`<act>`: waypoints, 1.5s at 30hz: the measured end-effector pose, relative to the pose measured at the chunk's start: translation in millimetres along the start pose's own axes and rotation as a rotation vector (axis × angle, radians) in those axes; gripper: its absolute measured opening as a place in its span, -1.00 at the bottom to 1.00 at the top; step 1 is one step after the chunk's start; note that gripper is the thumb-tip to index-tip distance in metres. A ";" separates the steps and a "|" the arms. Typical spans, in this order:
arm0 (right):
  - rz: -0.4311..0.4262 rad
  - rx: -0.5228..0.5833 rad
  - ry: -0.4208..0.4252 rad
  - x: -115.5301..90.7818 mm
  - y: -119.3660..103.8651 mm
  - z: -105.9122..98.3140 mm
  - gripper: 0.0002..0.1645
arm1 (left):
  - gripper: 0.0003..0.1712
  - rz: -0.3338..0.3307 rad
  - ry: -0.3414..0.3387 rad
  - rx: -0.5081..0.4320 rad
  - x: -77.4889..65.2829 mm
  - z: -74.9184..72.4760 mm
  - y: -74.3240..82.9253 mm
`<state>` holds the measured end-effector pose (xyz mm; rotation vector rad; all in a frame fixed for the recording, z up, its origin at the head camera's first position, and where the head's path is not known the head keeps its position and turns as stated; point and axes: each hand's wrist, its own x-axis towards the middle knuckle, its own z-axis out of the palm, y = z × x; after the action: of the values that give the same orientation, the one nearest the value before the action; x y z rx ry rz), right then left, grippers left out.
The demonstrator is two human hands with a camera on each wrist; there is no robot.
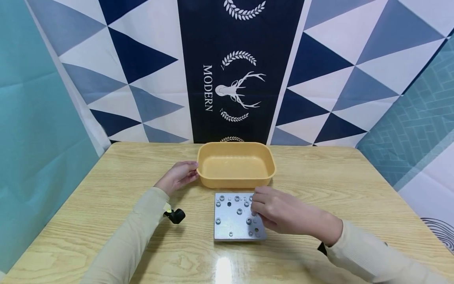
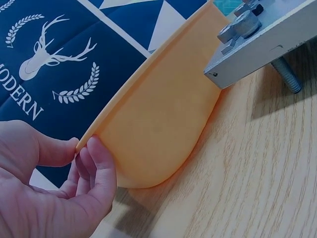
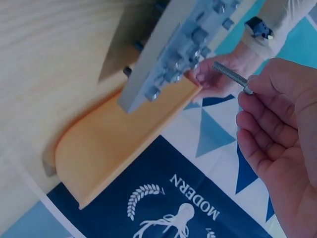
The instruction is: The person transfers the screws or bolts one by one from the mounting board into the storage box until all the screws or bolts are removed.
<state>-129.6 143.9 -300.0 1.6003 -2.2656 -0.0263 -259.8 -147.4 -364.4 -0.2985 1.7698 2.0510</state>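
Note:
My left hand [image 1: 181, 176] pinches the left rim of a yellow plastic basin [image 1: 234, 183] between thumb and fingers. The left wrist view shows the thumb over the rim and the fingertips against the outer wall [image 2: 153, 114]. Between thumb and forefinger, my right hand [image 1: 281, 209] holds a threaded metal bolt [image 3: 230, 76], its shank pointing away from the fingertips. That hand is over the right side of a grey metal plate [image 1: 228, 228] fitted with several socket-head bolts [image 1: 239, 212]. Beneath the plate, a threaded shank [image 2: 286, 74] sticks out.
The basin stands behind the plate on a wood-grain table [image 1: 159, 244], near its back edge. Behind the table hangs a patterned cloth [image 1: 149, 71]. A small black device [image 1: 175, 216] is on the left wrist.

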 end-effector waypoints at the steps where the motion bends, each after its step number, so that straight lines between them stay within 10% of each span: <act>1: 0.005 -0.001 0.000 0.6 1.6 -1.5 -0.73 | -0.51 -0.003 0.000 0.004 0.1 -0.1 0.0; 45: 0.159 0.155 -0.128 35.3 76.3 -15.3 -0.80 | -0.53 -0.006 -0.033 -0.009 -1.2 0.6 -0.2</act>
<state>-204.4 141.8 -258.8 1.5266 -2.5428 0.0926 -258.6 -147.0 -364.0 -0.2710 1.7390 2.0485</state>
